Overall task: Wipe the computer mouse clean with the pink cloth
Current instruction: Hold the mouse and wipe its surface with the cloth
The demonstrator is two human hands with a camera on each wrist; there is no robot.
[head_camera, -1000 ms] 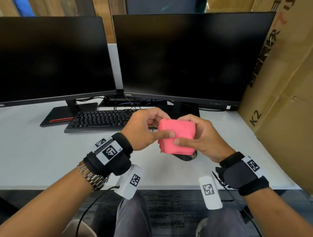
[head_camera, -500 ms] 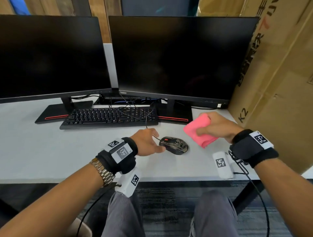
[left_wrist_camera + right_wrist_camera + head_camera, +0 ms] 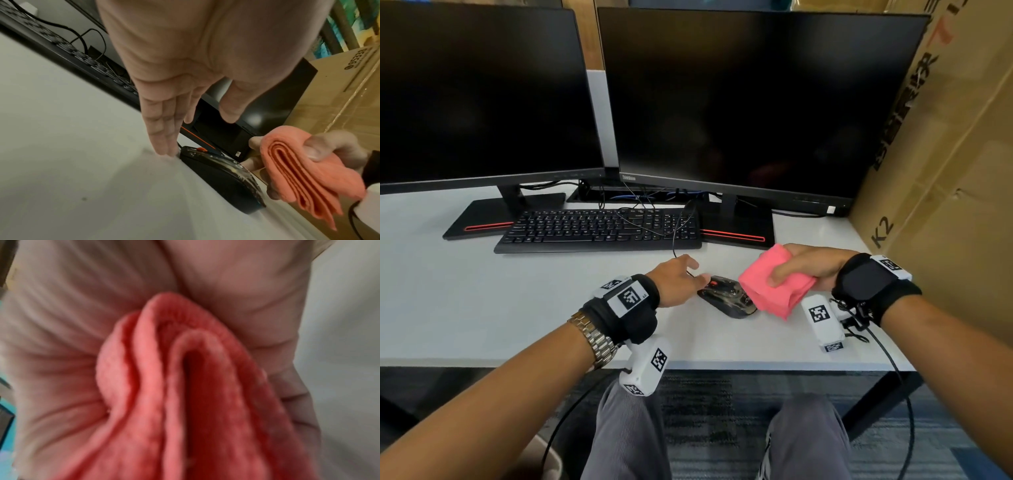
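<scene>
A black wired mouse with pale specks on its top lies on the white desk in front of the right monitor. My left hand has straight fingers that touch the desk at the mouse's front left end, by its cable. My right hand grips the folded pink cloth just right of the mouse and slightly above it. The cloth hides the mouse's right edge in the head view.
A black keyboard lies behind the mouse, with two dark monitors on stands behind it. Large cardboard boxes stand close on the right. The desk's front edge is near my wrists.
Both hands held the cloth together over the mouse a second ago. The left hand let go and dropped beside the mouse; the right hand carried the cloth right, then back toward the mouse.
</scene>
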